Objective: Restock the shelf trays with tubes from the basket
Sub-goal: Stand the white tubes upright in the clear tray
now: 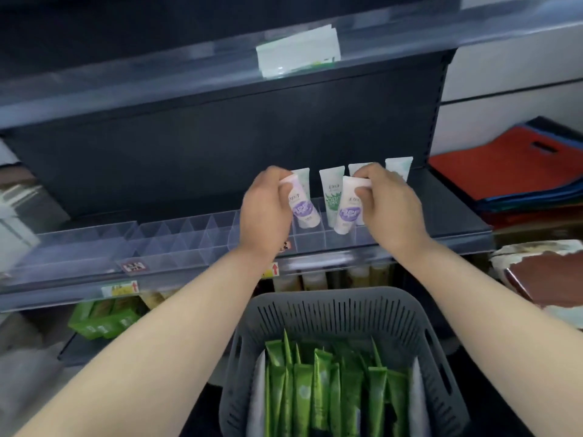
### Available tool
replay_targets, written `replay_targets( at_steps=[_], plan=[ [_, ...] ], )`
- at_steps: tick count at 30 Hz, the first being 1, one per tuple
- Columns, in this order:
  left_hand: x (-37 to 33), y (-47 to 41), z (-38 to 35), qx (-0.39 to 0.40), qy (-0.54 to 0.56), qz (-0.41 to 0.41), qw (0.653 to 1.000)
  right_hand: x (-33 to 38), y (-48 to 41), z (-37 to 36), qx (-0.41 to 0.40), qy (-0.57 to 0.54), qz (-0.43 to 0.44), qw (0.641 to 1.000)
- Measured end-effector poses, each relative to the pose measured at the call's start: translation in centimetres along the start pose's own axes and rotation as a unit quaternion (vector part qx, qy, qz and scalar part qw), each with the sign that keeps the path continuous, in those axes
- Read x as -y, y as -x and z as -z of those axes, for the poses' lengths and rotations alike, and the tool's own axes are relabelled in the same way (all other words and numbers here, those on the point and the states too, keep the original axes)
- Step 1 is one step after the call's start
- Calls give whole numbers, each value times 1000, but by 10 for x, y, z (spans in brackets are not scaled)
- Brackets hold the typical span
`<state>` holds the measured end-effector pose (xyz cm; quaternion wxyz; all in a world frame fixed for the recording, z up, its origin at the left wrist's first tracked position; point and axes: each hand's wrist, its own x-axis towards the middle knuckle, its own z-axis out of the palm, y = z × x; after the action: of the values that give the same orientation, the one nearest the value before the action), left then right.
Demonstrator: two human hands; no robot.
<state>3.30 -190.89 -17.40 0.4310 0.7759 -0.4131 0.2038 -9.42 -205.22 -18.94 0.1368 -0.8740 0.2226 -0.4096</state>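
Two tubes going in at once here, one per hand. Left fingers (pixel 272 173) are pinched on the flat crimped end of a white purple-label tube (pixel 303 212), and the right fingers (pixel 376 171) and thumb are clamped the same way on the second purple tube (pixel 347 213). Both tubes hang cap-down, with their bottoms right at the far row of slots in the clear divided tray (pixel 176 244). I can't tell from where I'm standing if either cap has actually touched down inside.

Moving out from there: the left hand (pixel 268 212) and right hand (pixel 389 209) sit either side of a green-label tube (pixel 332 197) that's already standing in the tray. A couple more pale tubes (pixel 398 167) stand in the slots behind the right hand. Everything to the left along the tray looks unfilled. Near us, below the shelf edge, the grey basket (pixel 318 305) has plenty of green tubes (pixel 315 389) in it, so I'd say this job is early days.

What I'd worry about:
- The right tube is leaning left, with its lower end just beside the green-label one. Push it down like that and it probably nudges the neighbour over, or the cap lands on a divider instead of in a slot.
- Holding by the crimp alone means the bottom swings freely, so aiming two at once is asking for a miss.
- Let go before a cap is seated and the tube likely flops forward off the shelf lip, toward the basket.
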Motion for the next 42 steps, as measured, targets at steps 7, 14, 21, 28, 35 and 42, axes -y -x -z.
replay_targets(
  at_steps=[7,14,21,28,35,42],
  plan=[
    [9,-35,-32,64,-76,-17,995,-23,-32,-32,15,-4,27,1000],
    [11,-48,-57,168,-142,20,975,-38,-47,-59,160,31,27,986],
    [12,-47,-66,226,-175,54,957,-29,-54,-63,197,72,49,976],
    [16,-42,-58,222,-148,61,962,-27,-46,-62,176,37,38,983],
    [0,-15,-37,125,-117,-36,985,-18,-19,-42,31,2,103,994],
    [2,65,-48,196,-38,-47,979,-41,65,-39,100,23,96,990]
  ],
)
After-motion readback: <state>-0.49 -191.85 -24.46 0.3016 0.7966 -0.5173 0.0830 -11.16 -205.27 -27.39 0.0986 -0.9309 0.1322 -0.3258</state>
